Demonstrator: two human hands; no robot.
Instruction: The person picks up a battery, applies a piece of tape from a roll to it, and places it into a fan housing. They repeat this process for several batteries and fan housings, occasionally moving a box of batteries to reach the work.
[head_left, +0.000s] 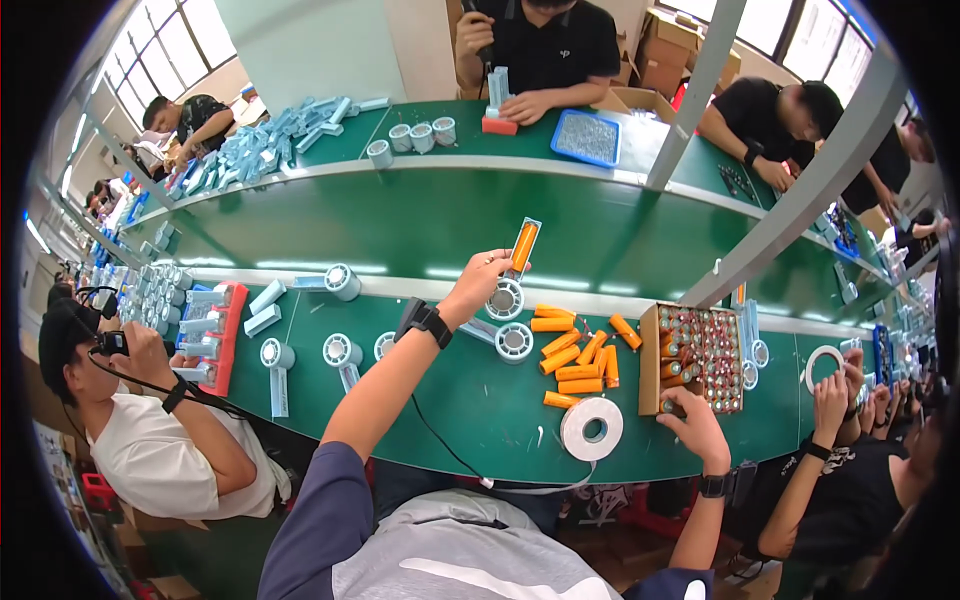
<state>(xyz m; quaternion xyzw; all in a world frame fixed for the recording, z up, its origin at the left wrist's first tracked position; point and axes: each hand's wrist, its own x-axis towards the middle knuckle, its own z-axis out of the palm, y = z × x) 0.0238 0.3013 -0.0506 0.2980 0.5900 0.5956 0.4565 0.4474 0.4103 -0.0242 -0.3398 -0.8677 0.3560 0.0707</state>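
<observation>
In my left hand (482, 284), held out over the far side of the bench, is a light blue handheld fan; an orange battery (524, 245) lies in its open handle. Its round fan head (504, 299) shows just below my fingers. My right hand (697, 428) is curled at the near left corner of a cardboard box (649, 375) packed with upright batteries. Whatever those fingertips pinch is mostly hidden. Loose orange batteries (580, 373) lie between my hands, beside a roll of white tape (591, 429). Another fan (514, 342) rests near my left wrist.
More fans (341, 350) lie to the left, near a red rack (231, 340). A metal post (800, 200) slants up beyond the box. Across a green belt (400, 220), a person works by a blue tray (586, 137). Other people sit close on both sides.
</observation>
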